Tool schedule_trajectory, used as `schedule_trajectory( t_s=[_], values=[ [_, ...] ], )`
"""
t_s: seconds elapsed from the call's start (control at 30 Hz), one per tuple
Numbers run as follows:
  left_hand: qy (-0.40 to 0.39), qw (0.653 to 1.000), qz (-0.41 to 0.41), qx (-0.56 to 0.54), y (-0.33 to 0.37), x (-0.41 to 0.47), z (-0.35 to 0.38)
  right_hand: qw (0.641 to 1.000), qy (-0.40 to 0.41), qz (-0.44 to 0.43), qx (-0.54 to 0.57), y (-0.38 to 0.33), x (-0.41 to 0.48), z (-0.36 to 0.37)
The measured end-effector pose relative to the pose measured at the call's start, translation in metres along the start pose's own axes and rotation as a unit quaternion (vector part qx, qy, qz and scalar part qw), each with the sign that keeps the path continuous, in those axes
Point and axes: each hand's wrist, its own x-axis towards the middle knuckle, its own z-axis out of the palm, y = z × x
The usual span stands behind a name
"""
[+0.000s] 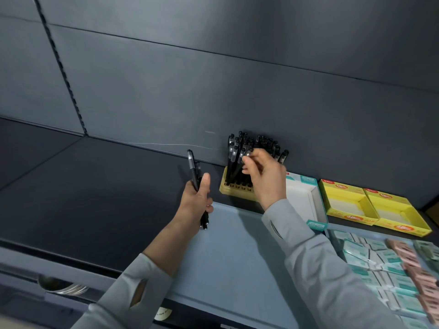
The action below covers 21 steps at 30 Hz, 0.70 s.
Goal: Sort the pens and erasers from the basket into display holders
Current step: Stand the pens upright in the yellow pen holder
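Note:
My left hand [196, 201] grips a small bunch of black pens [193, 170], upright, left of the yellow pen holder [234, 189] on the dark shelf. That holder stands against the back wall and is packed with several black pens [259, 144]. My right hand [263, 173] reaches over the holder and pinches the top of one pen [247, 153] among them. Packaged erasers [380, 262] in teal and pink wrappers fill the basket at the lower right.
A white and teal display box [303, 200] stands right of the pen holder, then two yellow display boxes [344, 200] [401, 213]. A grey-blue basket rim [225, 245] lies in front. The dark shelf [95, 186] stretches left.

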Motion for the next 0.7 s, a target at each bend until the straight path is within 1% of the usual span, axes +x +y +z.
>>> schedule_trajectory(
  t_s=[0.27, 0.43, 0.5, 0.57, 0.63, 0.67, 0.7],
  values=[
    [0.007, 0.999, -0.012, -0.038, 0.007, -0.007, -0.001, 0.998, -0.04, 0.007, -0.045, -0.001, 0.004, 0.02],
    [-0.033, 0.999, 0.023, 0.026, 0.002, -0.011, 0.003, 0.996, -0.046, 0.034, -0.062, -0.004, 0.013, 0.021],
    [-0.046, 0.995, 0.059, 0.065, -0.001, -0.013, 0.007, 0.992, -0.031, 0.034, -0.12, -0.003, 0.012, 0.017],
    [-0.043, 0.981, 0.111, 0.15, -0.004, -0.016, 0.01, 0.986, -0.011, 0.04, -0.159, -0.007, 0.007, 0.01],
    [-0.024, 0.944, 0.165, 0.287, -0.005, -0.02, 0.014, 0.99, -0.024, 0.047, -0.127, -0.019, 0.0, 0.006],
    [-0.015, 0.921, 0.185, 0.342, -0.006, -0.022, 0.016, 0.992, -0.038, 0.04, -0.112, -0.024, -0.004, 0.006],
    [-0.007, 0.906, 0.199, 0.374, -0.007, -0.024, 0.018, 0.993, -0.05, 0.026, -0.107, -0.028, -0.007, 0.006]
  ],
)
